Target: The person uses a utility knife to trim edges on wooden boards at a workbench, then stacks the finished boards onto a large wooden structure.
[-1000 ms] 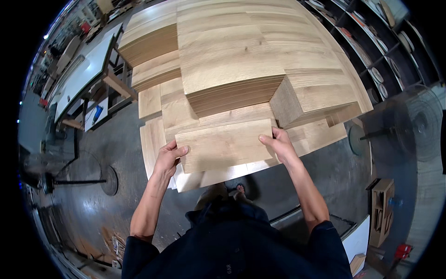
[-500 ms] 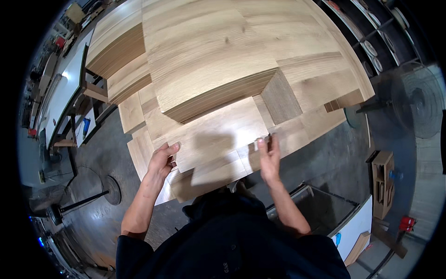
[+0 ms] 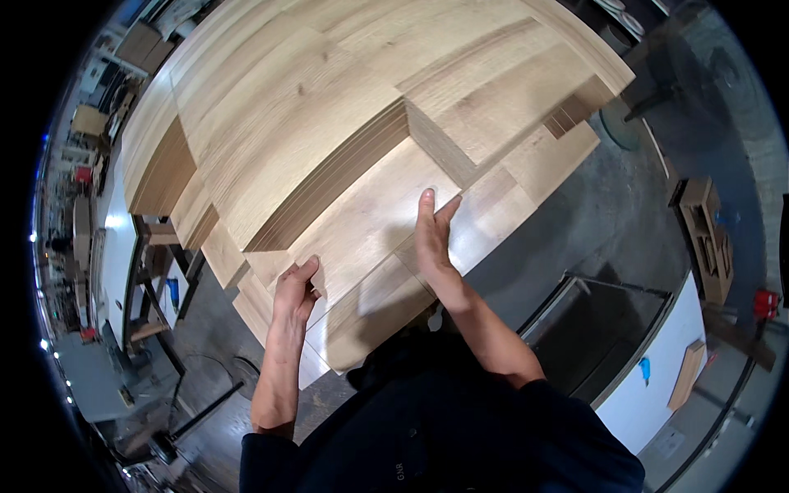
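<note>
A light wood-grain panel (image 3: 371, 220) lies flat between my hands, at the front of a large stack of similar panels (image 3: 288, 123). My left hand (image 3: 296, 289) has its fingers curled at the panel's left end, with the thumb along the top. At the other end, my right hand (image 3: 436, 234) holds the panel's right edge, thumb reaching onto the upper face. The panel's back edge lies close along the layered edges (image 3: 337, 177) of the taller stack. Under it, further wood-grain boards (image 3: 370, 316) extend toward me.
More panel piles (image 3: 164, 168) step down at the left, beside a white-topped table (image 3: 119, 255). At the right are a dark metal frame (image 3: 604, 329), a white board (image 3: 657, 398) with a blue tool (image 3: 645, 370), and a small wooden shelf unit (image 3: 705, 238).
The panel has moved back toward the tall stack, narrowing the strip between them. My right hand has moved along with it. The whole view has turned, so the stack appears tilted.
</note>
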Tool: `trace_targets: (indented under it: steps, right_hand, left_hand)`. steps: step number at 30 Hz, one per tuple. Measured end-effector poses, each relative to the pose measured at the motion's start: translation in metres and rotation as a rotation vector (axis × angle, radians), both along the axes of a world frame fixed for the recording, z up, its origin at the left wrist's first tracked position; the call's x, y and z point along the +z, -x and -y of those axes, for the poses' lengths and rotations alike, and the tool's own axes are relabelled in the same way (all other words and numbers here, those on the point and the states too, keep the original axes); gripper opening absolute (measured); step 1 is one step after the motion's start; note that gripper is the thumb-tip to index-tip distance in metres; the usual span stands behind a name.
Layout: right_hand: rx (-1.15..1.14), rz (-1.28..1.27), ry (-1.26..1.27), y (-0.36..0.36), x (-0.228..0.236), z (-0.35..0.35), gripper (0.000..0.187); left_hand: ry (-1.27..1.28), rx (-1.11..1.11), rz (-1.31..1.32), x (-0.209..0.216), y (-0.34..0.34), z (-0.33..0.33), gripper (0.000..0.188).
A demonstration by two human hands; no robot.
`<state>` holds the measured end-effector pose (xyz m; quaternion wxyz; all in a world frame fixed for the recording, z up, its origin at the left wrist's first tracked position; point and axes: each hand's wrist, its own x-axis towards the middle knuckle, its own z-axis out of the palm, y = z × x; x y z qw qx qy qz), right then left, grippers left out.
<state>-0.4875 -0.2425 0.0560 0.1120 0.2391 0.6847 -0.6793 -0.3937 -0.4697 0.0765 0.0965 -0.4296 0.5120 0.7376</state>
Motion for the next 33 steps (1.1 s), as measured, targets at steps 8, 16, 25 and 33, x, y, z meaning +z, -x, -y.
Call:
trace_targets:
  steps: [8,16,25,33]
  right_hand:
    - [-0.098,-0.262,0.057,0.000,-0.025,0.003,0.090]
    - [-0.111,-0.256,0.612,0.001,-0.059,-0.066,0.055]
    - [0.016,-0.102,0.794,-0.006,-0.048,-0.085,0.061]
    - [-0.126,-0.041,0.783,0.000,-0.048,-0.082,0.046]
  left_hand:
    - [0.008,-0.053,-0.105,-0.014,-0.001,0.006,0.025]
    - [0.022,0.222,-0.175,0.008,-0.027,-0.050,0.045]
    - [0.081,0.221,-0.240,-0.003,-0.033,-0.060,0.050]
    - [0.092,0.229,-0.315,-0.020,-0.038,-0.058,0.058]
